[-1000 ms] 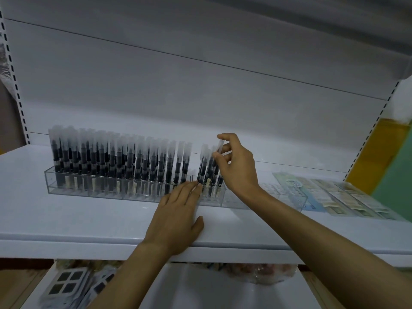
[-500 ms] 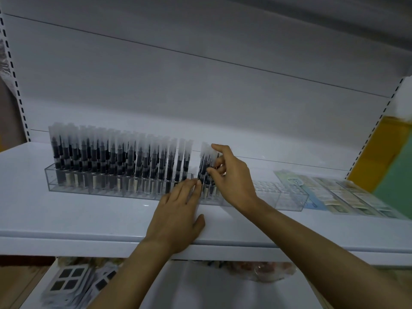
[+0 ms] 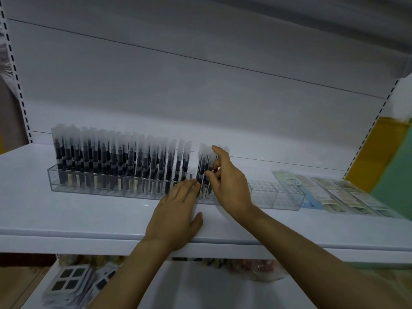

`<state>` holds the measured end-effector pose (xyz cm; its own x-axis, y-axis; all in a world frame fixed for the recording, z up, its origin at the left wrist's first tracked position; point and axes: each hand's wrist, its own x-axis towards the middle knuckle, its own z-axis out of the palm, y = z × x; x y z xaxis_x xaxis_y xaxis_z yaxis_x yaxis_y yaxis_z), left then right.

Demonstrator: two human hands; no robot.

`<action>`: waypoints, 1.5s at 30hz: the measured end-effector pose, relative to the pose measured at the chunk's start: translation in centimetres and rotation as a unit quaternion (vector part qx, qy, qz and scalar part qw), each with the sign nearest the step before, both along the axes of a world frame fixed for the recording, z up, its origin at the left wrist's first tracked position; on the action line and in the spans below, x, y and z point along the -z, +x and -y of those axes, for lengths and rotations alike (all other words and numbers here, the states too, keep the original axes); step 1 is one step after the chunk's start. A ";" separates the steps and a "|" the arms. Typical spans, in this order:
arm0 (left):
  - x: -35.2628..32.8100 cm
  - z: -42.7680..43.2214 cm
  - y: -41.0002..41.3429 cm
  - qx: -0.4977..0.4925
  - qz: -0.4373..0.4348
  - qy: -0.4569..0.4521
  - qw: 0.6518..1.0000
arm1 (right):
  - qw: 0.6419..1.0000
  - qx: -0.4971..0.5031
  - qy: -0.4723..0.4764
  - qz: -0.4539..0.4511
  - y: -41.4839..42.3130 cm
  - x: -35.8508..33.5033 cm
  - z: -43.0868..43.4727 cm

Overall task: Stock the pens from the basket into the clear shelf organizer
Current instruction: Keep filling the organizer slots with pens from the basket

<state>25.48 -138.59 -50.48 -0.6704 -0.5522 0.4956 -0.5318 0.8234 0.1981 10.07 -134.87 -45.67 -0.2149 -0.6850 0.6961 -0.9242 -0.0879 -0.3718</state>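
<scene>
**penguy22:** What are the hands doing here?

**shelfstacker:** The left hand point(image 3: 176, 217) is lying flat on the white shelf point(image 3: 66, 215). Its fingers are straight and close together, with the tips touching the front wall of the clear organizer point(image 3: 285, 197). It's not holding anything.

**penguy22:** And the other one?

**shelfstacker:** The right hand point(image 3: 229, 186) is pinching a small bunch of pens point(image 3: 204, 163) between the thumb and curled fingers. That bunch is standing upright in the organizer, just right of the left fingertips. A little gap is separating it from the long row of pens point(image 3: 120, 161) that's filling the left part, caps up.

**penguy22:** Anything else around?

**shelfstacker:** The organizer's right end is showing its small grid cells. Some flat packets point(image 3: 338, 195) are lying beside it, and packs point(image 3: 66, 279) with dark squares are sitting on the lower shelf.
</scene>
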 end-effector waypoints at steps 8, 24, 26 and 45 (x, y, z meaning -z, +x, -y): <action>-0.4 -1.0 1.3 0.013 -0.110 -0.033 0.993 | 0.999 0.019 0.014 0.039 1.5 -0.7 -3.1; 19.9 -11.6 12.2 -0.077 0.136 0.091 0.983 | 0.928 -0.052 0.366 -0.046 7.5 20.1 -15.5; 22.2 -12.5 13.6 -0.114 0.181 0.155 0.964 | 0.904 -0.054 0.420 -0.058 7.6 23.0 -15.9; 34.5 -14.6 16.1 -0.161 0.319 0.400 0.844 | 0.784 -0.075 0.614 -0.054 9.4 38.1 -17.1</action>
